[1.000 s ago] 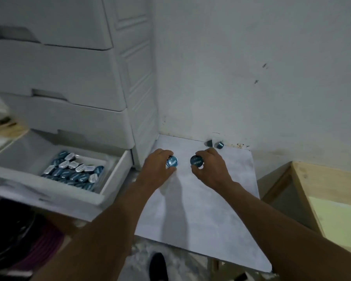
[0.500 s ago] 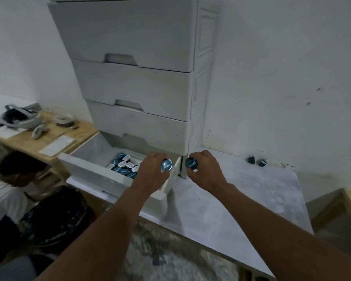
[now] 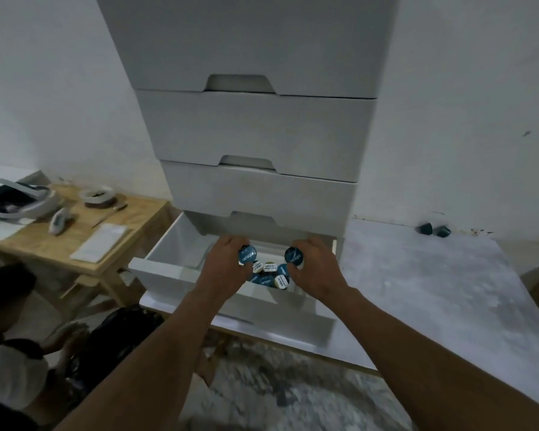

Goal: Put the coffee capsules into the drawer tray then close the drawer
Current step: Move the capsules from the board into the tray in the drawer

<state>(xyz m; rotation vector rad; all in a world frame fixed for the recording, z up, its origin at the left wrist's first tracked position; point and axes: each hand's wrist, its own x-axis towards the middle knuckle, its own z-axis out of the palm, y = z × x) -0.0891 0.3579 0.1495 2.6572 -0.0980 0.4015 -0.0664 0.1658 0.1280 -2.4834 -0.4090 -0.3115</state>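
Note:
The bottom drawer of a white drawer unit stands pulled out, with several blue and white coffee capsules lying in its tray. My left hand grips one blue capsule above the tray. My right hand grips another blue capsule beside it, also over the open drawer. Two more dark capsules lie on the grey board by the wall at the right.
The white drawer unit has three shut drawers above the open one. A grey board lies to the right. A wooden table with a headset and papers stands at left. A person crouches at lower left.
Both hands have carried their capsules leftwards from the grey board to above the open drawer tray. The view has swung left to face the drawer unit.

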